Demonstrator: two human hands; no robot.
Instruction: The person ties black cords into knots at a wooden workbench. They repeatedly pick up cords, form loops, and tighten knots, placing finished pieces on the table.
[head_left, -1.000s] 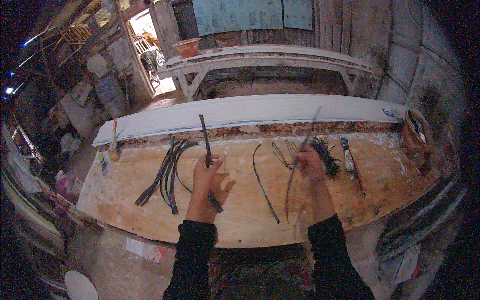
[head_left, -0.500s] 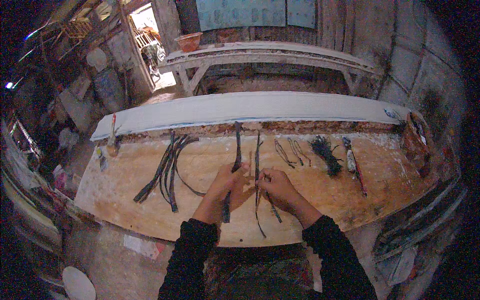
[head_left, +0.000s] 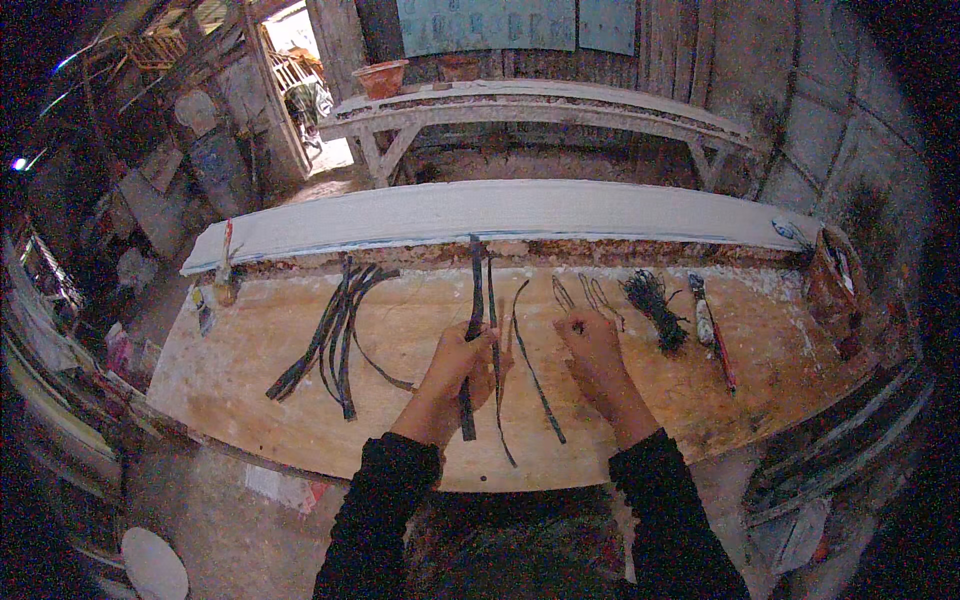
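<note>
My left hand (head_left: 458, 365) is closed around a wide black strip (head_left: 476, 285) held upright above the wooden board. A thinner black strip (head_left: 499, 420) hangs by the same hand's fingertips, apparently gripped with it. Another thin black strip (head_left: 538, 390) lies slantwise on the board between my hands. My right hand (head_left: 595, 355) is closed, fingers curled together, just in front of some small thin loops (head_left: 592, 290); whatever it may hold is hidden. Left of my hands a bunch of black strips (head_left: 335, 335) is spread on the board.
The wooden board (head_left: 240, 370) also bears a dark stringy bundle (head_left: 655, 310), a red-handled brush (head_left: 716, 345) and another brush (head_left: 227, 270). Behind runs a long white slab (head_left: 500, 212). A brown container (head_left: 835, 275) stands at the right end; a far bench (head_left: 560, 115) holds reddish pots.
My right hand has let go of the thin strip and moved right, toward the small loops. That strip has shifted left, against my left hand, which still grips the wide strip.
</note>
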